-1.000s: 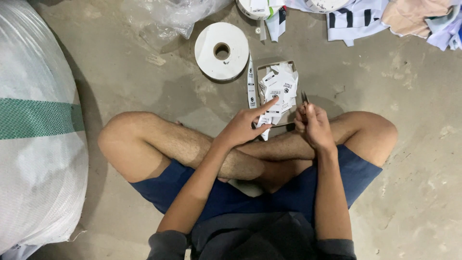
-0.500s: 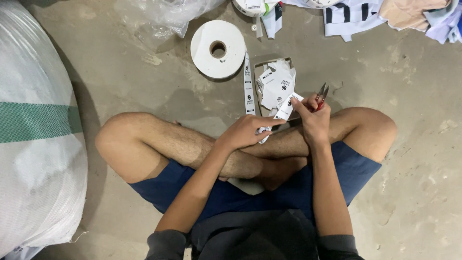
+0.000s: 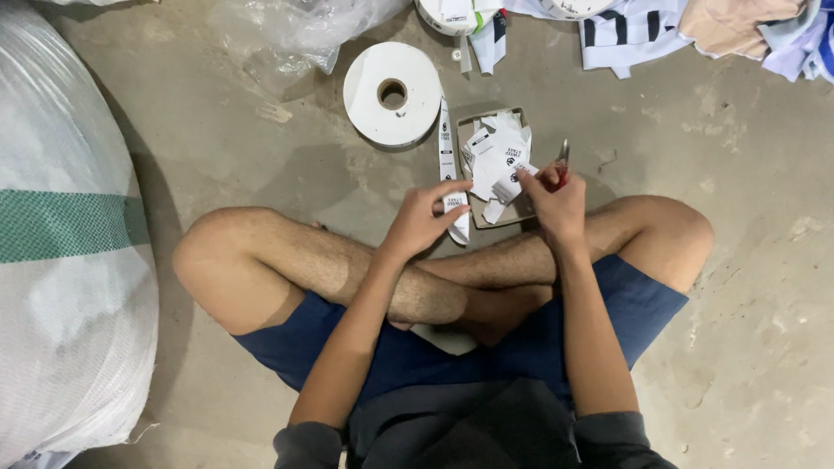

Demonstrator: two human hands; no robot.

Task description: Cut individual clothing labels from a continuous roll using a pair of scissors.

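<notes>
I sit cross-legged on a concrete floor. My left hand (image 3: 426, 217) pinches the near end of a white printed label strip (image 3: 448, 161) that runs away toward a white ribbon roll (image 3: 393, 93). My right hand (image 3: 552, 195) holds small scissors (image 3: 564, 156) with blades pointing up, and its fingertips touch a cut white label at the edge of a pile of cut labels (image 3: 497, 161). The pile lies in a shallow brown cardboard tray (image 3: 466, 122) just in front of my shins.
A large white woven sack with a green band (image 3: 61, 226) fills the left side. Crumpled clear plastic (image 3: 295, 35) lies at the top, beside another tape roll (image 3: 447, 13). Striped and pale clothes (image 3: 695, 26) are heaped at the top right.
My right hand has moved from beside the left hand out over the tray with a cut label. My left hand has shifted forward along the strip.
</notes>
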